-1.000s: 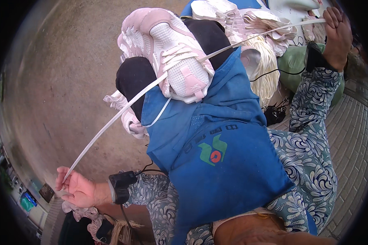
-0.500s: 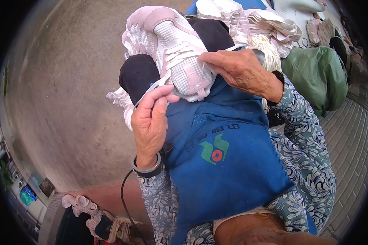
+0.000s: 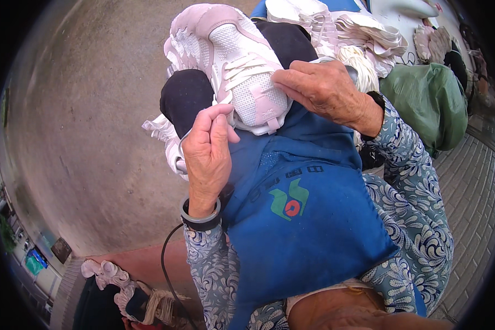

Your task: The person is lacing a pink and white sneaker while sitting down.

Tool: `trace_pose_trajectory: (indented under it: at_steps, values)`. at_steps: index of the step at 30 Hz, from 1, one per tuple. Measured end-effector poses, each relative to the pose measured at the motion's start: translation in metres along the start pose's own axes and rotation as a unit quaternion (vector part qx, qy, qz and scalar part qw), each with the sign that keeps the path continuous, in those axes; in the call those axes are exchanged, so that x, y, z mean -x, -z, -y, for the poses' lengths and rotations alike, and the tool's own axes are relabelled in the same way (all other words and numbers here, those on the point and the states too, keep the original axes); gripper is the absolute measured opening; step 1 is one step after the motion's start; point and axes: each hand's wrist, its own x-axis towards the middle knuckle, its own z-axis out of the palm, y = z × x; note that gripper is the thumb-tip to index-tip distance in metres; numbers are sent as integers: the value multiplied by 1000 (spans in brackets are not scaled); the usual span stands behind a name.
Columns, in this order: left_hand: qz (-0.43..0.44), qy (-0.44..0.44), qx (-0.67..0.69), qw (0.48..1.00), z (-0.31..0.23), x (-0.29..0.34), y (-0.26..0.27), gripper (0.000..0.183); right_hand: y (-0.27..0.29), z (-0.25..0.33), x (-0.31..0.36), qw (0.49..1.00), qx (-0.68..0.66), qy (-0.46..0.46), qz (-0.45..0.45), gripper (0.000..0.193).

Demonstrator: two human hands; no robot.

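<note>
Across my knees lies a pink and white mesh sneaker upper (image 3: 225,41), its tongue end toward me. White shoelace (image 3: 246,69) crosses its front in several rows. My left hand (image 3: 208,157) is closed at the upper's left edge, thumb and fingers pinching a white lace end. At the right edge, beside the tongue (image 3: 263,104), my right hand (image 3: 330,91) is closed with its fingertips pressed together. The lace seems to run into that pinch, though the fingers mostly cover it. Under the upper is my blue apron (image 3: 313,242).
Stacked pink and white uppers (image 3: 368,36) and a bundle of cream laces (image 3: 358,66) lie beyond my right hand. A green sack (image 3: 426,104) stands at the right. More shoe pieces (image 3: 113,275) sit at the lower left, near a dark cable (image 3: 164,261).
My left hand has moved slightly up and right, closer to the upper's edge. My right hand has shifted a little to the right. The upper has barely moved.
</note>
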Motion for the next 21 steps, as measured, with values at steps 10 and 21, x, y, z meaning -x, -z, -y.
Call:
trace_pose_trajectory:
  at_steps: [10, 21]
  values:
    - [-29, -102, -121, 987, -1, -13, -10, 12, -6, -1, -2, 999, 14, 28, 20, 14]
    - [-34, -107, -146, 983, 3, -27, -14, 9, 4, 13, -19, 994, 62, 29, 80, 16]
